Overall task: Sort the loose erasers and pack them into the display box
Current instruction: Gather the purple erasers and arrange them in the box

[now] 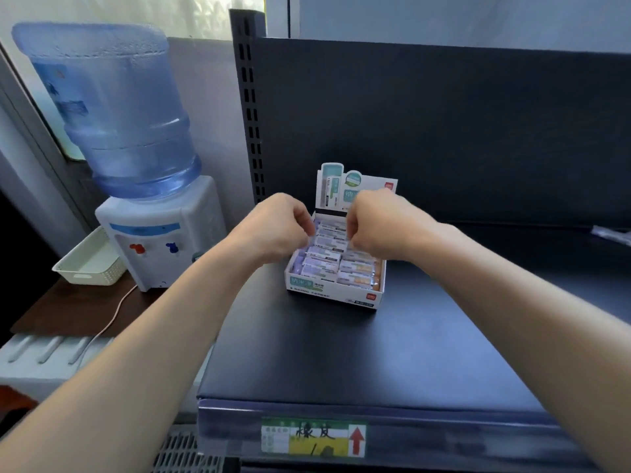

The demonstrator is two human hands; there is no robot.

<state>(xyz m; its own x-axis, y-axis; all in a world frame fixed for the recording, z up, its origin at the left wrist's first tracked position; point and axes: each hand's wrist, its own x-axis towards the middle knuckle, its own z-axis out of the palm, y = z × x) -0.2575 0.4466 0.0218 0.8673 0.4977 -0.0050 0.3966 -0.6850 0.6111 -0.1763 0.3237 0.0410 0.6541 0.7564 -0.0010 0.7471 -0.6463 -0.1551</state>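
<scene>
Closest in, a shelf label [313, 436] with a red arrow sits on the front lip of the dark shelf [341, 356], and both forearms reach over it to the display box [336, 296] farther back, whose rows of purple and orange erasers [355, 273] look nearly full. The left hand [273, 230] and right hand [379, 230] each appear to curl a pinching grip on opposite ends of one eraser [329, 241] over the middle rows. Packing seems close to done; the next move calls for lowering that eraser level into its gap, flush with its neighbours.
</scene>
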